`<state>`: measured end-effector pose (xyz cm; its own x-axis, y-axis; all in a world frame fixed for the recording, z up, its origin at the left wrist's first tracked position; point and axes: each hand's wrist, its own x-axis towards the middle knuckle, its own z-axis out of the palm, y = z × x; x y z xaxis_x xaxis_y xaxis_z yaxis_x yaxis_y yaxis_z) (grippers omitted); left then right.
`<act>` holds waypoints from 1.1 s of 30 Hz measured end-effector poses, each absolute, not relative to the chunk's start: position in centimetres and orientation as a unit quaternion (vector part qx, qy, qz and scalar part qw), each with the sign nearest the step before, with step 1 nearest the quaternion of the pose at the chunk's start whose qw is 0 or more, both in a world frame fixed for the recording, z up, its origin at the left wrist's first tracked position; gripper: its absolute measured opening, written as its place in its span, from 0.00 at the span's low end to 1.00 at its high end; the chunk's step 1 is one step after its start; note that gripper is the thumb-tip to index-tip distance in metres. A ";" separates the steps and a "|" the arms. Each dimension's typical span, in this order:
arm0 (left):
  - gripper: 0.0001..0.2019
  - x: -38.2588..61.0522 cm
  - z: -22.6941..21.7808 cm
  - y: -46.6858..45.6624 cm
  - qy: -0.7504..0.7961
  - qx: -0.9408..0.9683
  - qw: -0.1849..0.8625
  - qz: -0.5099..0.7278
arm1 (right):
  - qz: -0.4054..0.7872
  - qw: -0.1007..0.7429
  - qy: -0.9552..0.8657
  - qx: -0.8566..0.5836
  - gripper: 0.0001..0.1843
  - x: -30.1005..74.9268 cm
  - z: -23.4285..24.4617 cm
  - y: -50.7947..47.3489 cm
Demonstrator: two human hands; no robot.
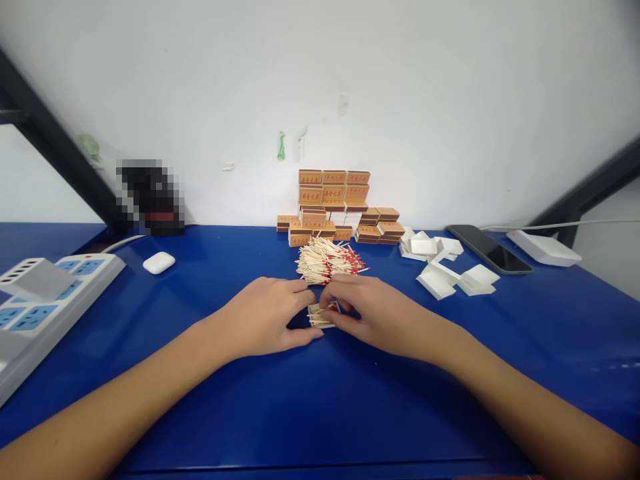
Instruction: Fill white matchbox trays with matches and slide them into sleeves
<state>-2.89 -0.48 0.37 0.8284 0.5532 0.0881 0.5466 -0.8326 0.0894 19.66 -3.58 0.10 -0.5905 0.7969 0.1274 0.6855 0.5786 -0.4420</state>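
A small white matchbox tray (331,326) filled with matches (316,316) lies on the blue table between my hands. My left hand (267,313) holds the tray at its left end, thumb along the near side and fingers at the far side. Over the tray's right part, my right hand (373,310) is closed, its thumb and bent index finger on the matches inside; the fingers partly hide the tray. Just beyond my fingertips is a loose heap of red-tipped matches (325,260).
Stacked matchboxes (333,193) stand against the wall behind the heap. Empty white trays (437,279) lie to the right, near a phone (487,250) and a white device (544,249). At left are a power strip (100,273) and a white earphone case (159,263).
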 end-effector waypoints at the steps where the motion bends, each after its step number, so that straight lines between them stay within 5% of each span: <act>1: 0.16 -2.9 0.4 -0.5 0.289 0.955 0.031 0.055 | 0.181 0.164 -0.875 -0.418 0.03 19.6 -0.1 -3.5; 13: 0.16 -2.8 0.4 -0.5 0.284 0.957 0.030 0.055 | 0.157 0.142 -0.877 -0.432 0.05 19.8 1.0 -4.0; 33: 0.12 -2.8 0.2 -0.7 0.260 0.962 0.040 0.071 | 0.293 0.123 -0.870 -0.376 0.10 19.4 1.3 -3.9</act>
